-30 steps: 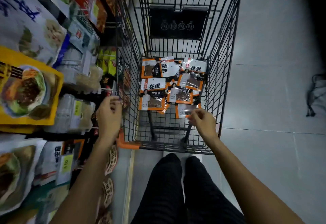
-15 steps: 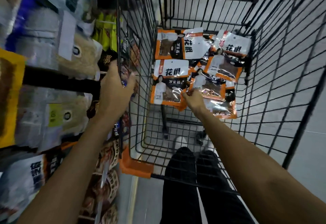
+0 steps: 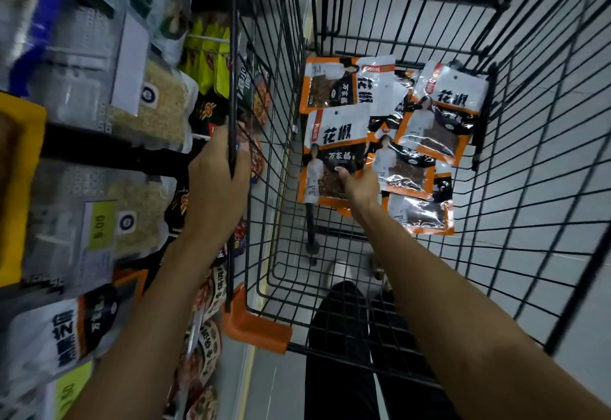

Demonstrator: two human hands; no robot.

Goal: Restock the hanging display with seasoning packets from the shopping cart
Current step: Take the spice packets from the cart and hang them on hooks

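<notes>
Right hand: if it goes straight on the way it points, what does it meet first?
The right hand points at the front-left packet in the cart; it would meet that packet first. Its thumb seems to touch it, though depth is unclear.

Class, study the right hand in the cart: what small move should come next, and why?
Probably pinch and lift the nearest seasoning packet: the right hand has its thumb on that packet's corner, fingers hidden, while the left hand grips the shopping cart wall.
</notes>
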